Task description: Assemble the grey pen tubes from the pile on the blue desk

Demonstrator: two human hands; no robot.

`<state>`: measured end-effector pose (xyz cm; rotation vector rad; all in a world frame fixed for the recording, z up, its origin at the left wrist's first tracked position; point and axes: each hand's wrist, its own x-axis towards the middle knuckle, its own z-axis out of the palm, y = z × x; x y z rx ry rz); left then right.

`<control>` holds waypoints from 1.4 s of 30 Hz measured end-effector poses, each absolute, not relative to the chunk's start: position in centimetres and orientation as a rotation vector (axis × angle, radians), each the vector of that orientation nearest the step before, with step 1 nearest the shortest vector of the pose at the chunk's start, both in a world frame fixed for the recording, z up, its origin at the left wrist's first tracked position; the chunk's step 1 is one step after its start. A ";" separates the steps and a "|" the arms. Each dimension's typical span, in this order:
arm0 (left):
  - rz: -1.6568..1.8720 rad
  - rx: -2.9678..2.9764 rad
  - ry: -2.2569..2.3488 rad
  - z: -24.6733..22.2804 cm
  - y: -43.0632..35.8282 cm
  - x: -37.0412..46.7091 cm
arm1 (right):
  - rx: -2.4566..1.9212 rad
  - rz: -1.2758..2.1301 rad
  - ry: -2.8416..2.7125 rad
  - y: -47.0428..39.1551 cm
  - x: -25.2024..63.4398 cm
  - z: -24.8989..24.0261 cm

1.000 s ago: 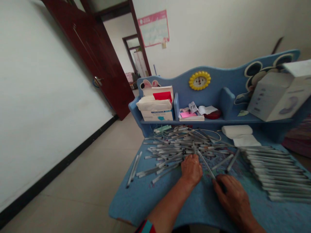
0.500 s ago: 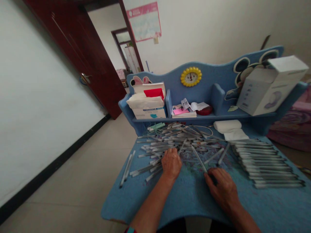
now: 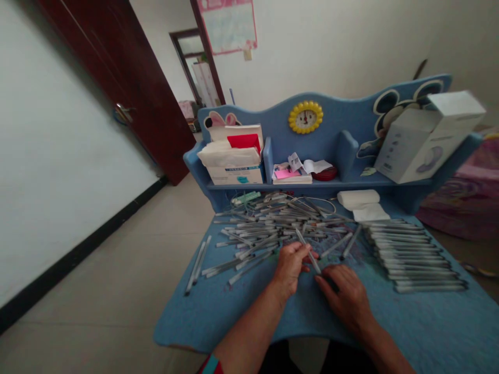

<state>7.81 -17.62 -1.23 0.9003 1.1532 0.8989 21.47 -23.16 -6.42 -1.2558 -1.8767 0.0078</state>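
A slim grey-white pen [image 3: 313, 261] slants up between my two hands, over the near middle of the desk. My left hand [image 3: 289, 266] is closed on its middle, thumb along the barrel. Its lower end is pinched by my right hand [image 3: 346, 292], whose curled fingers hide that end. Just beyond my hands spreads a loose pile of similar pens [image 3: 261, 228], pointing many ways. Right of my right hand, more pens lie side by side in a neat row [image 3: 417, 257], with dark ends towards the right.
A few pens [image 3: 198, 265] lie apart near the left edge of the blue desk [image 3: 218, 317]. At the back are a white roll [image 3: 357, 197] and a green item [image 3: 245, 198]. The shelf holds an open carton [image 3: 234, 174], papers [image 3: 292, 179] and a white box [image 3: 423, 143].
My left hand has left the pile, moved right and closed on the pen that my right hand holds. The whole view has shifted slightly.
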 end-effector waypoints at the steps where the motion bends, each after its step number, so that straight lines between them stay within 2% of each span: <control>1: 0.927 0.867 1.119 -1.2 -17.5 7.7 | -1.259 0.009 -1.872 -23.3 21.4 -6.4; 11: 0.996 0.782 0.889 -1.1 -17.0 6.6 | -1.356 0.078 -1.872 -23.8 20.4 -5.9; 25: 1.078 0.699 0.930 -2.2 -17.1 5.1 | -1.376 0.181 -1.835 -23.5 19.3 -5.7; 42: 1.154 0.620 0.840 -1.9 -16.9 4.6 | -1.554 0.522 -1.707 -23.3 17.9 -3.5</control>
